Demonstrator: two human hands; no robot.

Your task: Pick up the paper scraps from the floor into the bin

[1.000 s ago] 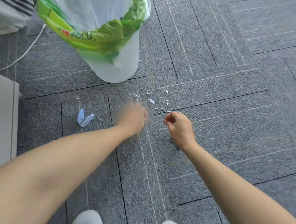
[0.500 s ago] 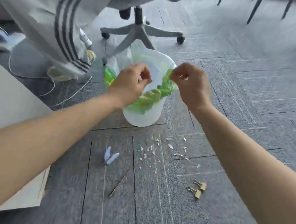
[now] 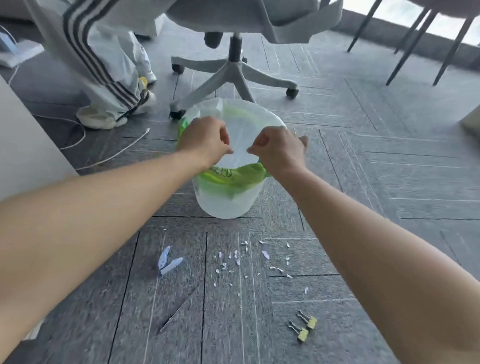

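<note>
A translucent white bin (image 3: pixel 226 200) with a green-and-clear liner stands on the grey carpet just ahead of me. Both hands hover over its open mouth. My left hand (image 3: pixel 205 141) is at the left rim and my right hand (image 3: pixel 279 150) at the right rim. Each has its fingertips pinched together on tiny paper scraps that barely show. Several small white paper scraps (image 3: pixel 237 258) lie scattered on the carpet in front of the bin, between my forearms.
A blue-white clip (image 3: pixel 169 263), a thin stick (image 3: pixel 178 310) and two yellow binder clips (image 3: pixel 305 325) lie near the scraps. Behind the bin are an office chair base (image 3: pixel 233 70), a person's striped trouser legs (image 3: pixel 105 71) and cables (image 3: pixel 109 152). A white cabinet (image 3: pixel 18 142) stands left.
Both hands rose from the scraps on the floor and moved forward over the bin's mouth, staying pinched. My view tilted up, showing the chair and legs.
</note>
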